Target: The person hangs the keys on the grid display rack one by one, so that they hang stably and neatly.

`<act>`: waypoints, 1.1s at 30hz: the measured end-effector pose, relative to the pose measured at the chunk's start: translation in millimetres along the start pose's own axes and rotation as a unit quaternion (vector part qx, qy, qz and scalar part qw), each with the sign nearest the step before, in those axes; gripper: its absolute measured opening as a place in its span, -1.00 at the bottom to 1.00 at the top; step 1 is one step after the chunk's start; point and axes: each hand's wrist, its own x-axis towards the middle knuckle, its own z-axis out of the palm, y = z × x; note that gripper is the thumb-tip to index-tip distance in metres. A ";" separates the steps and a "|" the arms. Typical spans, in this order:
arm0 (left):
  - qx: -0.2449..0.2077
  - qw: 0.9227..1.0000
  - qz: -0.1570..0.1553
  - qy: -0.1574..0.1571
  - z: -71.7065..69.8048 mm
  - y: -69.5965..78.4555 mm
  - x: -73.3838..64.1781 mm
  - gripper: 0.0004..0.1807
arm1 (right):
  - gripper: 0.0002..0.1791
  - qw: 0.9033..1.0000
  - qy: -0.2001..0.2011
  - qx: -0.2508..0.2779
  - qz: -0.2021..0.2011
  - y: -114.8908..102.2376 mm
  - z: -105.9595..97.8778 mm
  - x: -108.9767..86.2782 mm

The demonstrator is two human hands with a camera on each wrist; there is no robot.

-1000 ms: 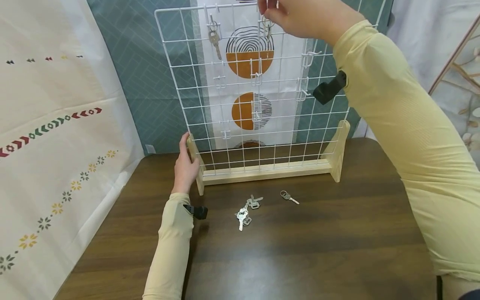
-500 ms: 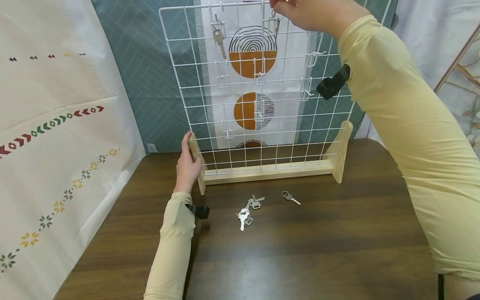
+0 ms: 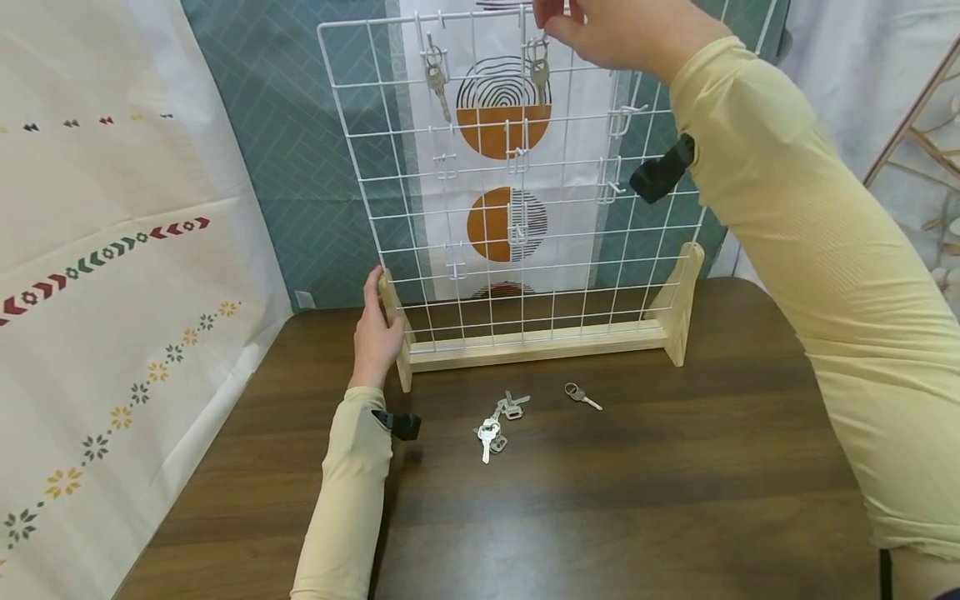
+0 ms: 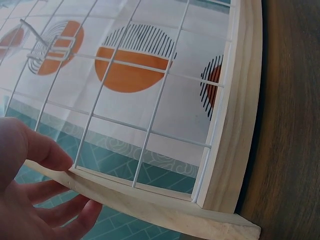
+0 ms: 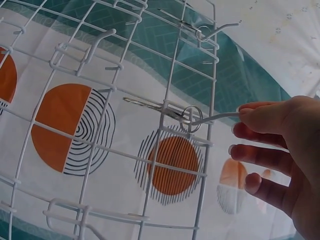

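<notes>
My right hand (image 3: 626, 32) is raised at the top of a white wire grid rack (image 3: 465, 125). In the right wrist view its thumb and index finger pinch the tip of a white hook (image 5: 220, 117), the other fingers spread loosely. A key (image 5: 150, 106) hangs from that hook by its ring (image 5: 190, 119), against the grid. Left of it, another key (image 3: 436, 79) hangs on a second hook. Low on the rack's left side, my left hand (image 3: 377, 335) grips the wooden end support (image 4: 135, 205), thumb on one side and fingers on the other.
On the brown table (image 3: 637, 492), several keys (image 3: 488, 432) lie in a cluster before the rack, with a single ringed key (image 3: 579, 395) to their right. Further hooks (image 3: 519, 154) are fixed lower on the grid. Patterned cloth (image 3: 135, 250) hangs at the left.
The key by my right hand now hangs down from the hook, where its ring was at my fingertips before. My left hand stays on the wooden support.
</notes>
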 end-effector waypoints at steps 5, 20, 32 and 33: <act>-0.002 1.000 0.003 0.000 0.5 0.6 0.1 -0.14 | -0.65 1.000 0.016 -0.004 -0.021 0.1 1.9 -3.7; 0.013 1.000 0.003 0.003 1.3 0.8 2.3 -0.13 | -0.88 0.986 0.021 0.043 -0.157 -16.1 35.0 -68.1; 0.021 1.000 0.005 0.010 -6.7 -2.9 1.3 -0.14 | -0.97 0.983 -0.048 0.098 -0.150 -13.0 96.1 -117.8; 0.020 1.000 0.005 0.011 -7.4 -3.1 1.3 -0.14 | -0.96 0.982 -0.056 0.102 -0.148 -13.2 101.6 -121.9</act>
